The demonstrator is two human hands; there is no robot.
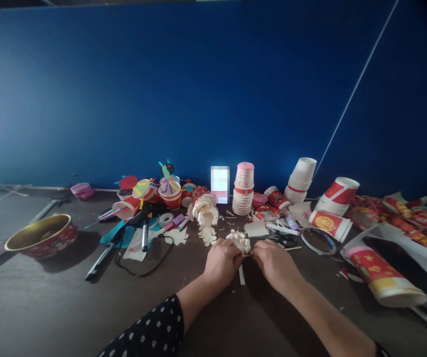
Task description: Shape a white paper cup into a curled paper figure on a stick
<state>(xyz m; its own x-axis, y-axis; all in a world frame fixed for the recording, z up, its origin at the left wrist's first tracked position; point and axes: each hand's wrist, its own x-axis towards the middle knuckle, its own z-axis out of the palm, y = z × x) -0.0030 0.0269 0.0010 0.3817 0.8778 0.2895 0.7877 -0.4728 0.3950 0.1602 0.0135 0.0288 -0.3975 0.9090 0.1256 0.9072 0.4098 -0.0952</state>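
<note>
My left hand (222, 262) and my right hand (274, 263) rest side by side on the dark table (68, 307), both closed in a pinch. Together they hold a small white cut-paper piece (240, 241) with curled strips that sticks up between the fingertips. A loose white paper strip (242, 275) lies on the table just below the hands. Beyond the hands stands a white fringed paper-cup craft (206, 214).
A gold-lined red bowl (42, 236) sits at the left. Markers (145, 235), a black cable (150, 265), tape and paper scraps lie left of centre. Stacked paper cups (243, 189) stand at the back, red cups (382, 277) and red printed paper at the right. A blue wall rises behind.
</note>
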